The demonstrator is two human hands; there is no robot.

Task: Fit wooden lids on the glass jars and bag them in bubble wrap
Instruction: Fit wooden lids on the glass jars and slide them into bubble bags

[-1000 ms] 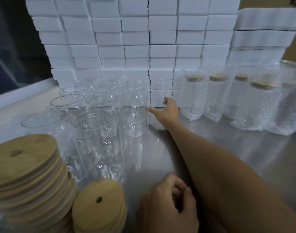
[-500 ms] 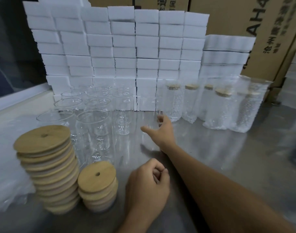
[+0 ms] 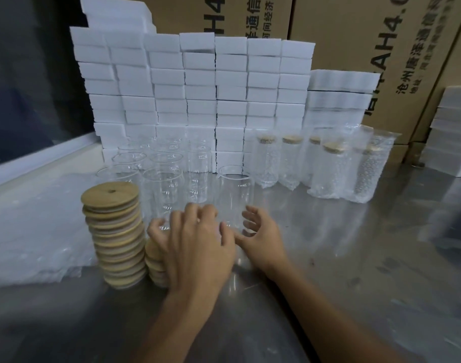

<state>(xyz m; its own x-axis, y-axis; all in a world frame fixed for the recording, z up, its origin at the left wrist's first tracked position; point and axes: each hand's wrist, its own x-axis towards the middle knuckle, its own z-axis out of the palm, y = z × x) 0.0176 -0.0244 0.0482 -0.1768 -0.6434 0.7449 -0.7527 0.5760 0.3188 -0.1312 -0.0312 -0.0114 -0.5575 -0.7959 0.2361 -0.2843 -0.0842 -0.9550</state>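
Note:
A clear glass jar (image 3: 234, 189) stands apart from the others at the middle of the steel table. My right hand (image 3: 262, 233) curls round its lower part, fingers on the right side and thumb in front. My left hand (image 3: 195, 247) hovers with spread, bent fingers over the short stack of wooden lids (image 3: 153, 260). Whether it touches the top lid is hidden. A tall stack of wooden lids (image 3: 114, 231) stands just left of it. Several open jars (image 3: 164, 184) are grouped behind the stacks.
Several lidded jars in bubble wrap (image 3: 326, 169) stand at the back right. A wall of white foam blocks (image 3: 198, 95) and cardboard boxes (image 3: 407, 48) closes the back. Loose bubble-wrap bags (image 3: 33, 231) lie at the left on the steel table (image 3: 355, 258).
My right hand has drawn a jar from the group toward me and now holds it. My left hand has opened from a fist and moved over the short lid stack.

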